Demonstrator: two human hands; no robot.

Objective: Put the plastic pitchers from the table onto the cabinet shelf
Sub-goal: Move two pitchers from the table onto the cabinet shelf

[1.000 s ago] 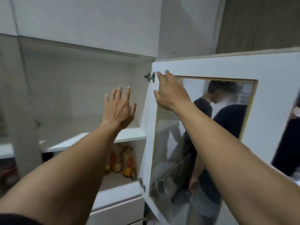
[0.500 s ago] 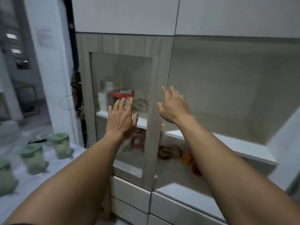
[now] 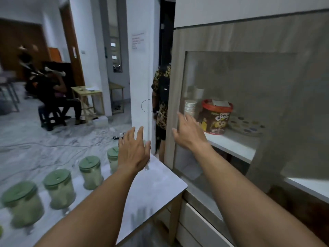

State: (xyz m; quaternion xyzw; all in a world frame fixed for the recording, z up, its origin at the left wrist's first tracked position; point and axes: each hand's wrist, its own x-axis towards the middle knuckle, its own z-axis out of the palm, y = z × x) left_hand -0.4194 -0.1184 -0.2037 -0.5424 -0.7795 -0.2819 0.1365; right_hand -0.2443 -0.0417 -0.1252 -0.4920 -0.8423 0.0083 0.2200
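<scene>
Several clear plastic pitchers with green lids stand in a row on the grey table (image 3: 156,182) at the lower left: one nearest me (image 3: 22,204), one further along (image 3: 59,188), a third (image 3: 90,172), and one (image 3: 113,158) partly hidden behind my left hand. My left hand (image 3: 133,150) hovers open above the table's far end, holding nothing. My right hand (image 3: 188,134) is open in front of the cabinet's glass door (image 3: 231,82), fingers spread. A white cabinet shelf (image 3: 236,145) shows behind the glass.
On the shelf sit a red-lidded brown tub (image 3: 216,118), a stack of paper cups (image 3: 190,107) and a plate (image 3: 247,125). A person in a patterned shirt (image 3: 162,100) stands beside the cabinet. Another person (image 3: 53,93) sits further back by a wooden table (image 3: 89,97). Cables lie on the floor.
My view has swung left from the open cabinet bay to the glass door and the table with the pitchers. Both hands have come down, still empty and open.
</scene>
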